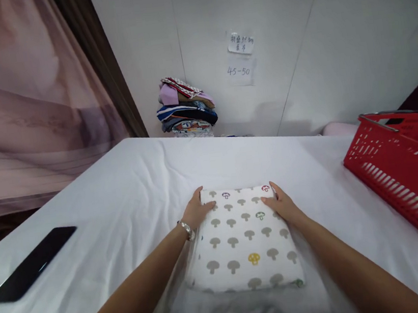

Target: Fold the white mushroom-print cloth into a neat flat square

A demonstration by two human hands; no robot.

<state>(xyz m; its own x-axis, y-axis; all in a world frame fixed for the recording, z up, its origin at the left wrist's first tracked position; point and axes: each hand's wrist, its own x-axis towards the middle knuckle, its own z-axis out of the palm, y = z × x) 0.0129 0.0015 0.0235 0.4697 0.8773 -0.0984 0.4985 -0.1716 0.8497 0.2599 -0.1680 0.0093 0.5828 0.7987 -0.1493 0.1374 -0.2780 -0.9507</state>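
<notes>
A folded white cloth (243, 244) printed with small mushrooms lies flat on the white-covered table (122, 198) in front of me. My left hand (196, 210), with a bracelet on the wrist, grips the cloth's far left corner, thumb on top. My right hand (282, 204) holds the far right corner the same way, fingers curled round the edge. Both forearms run along the sides of the cloth.
A red plastic basket (408, 176) stands at the right edge of the table. A stack of folded clothes (186, 109) sits at the back against the wall, below paper notes (240, 44). A flat black slab (30, 264) lies at the left. A pink curtain (24, 98) hangs on the left.
</notes>
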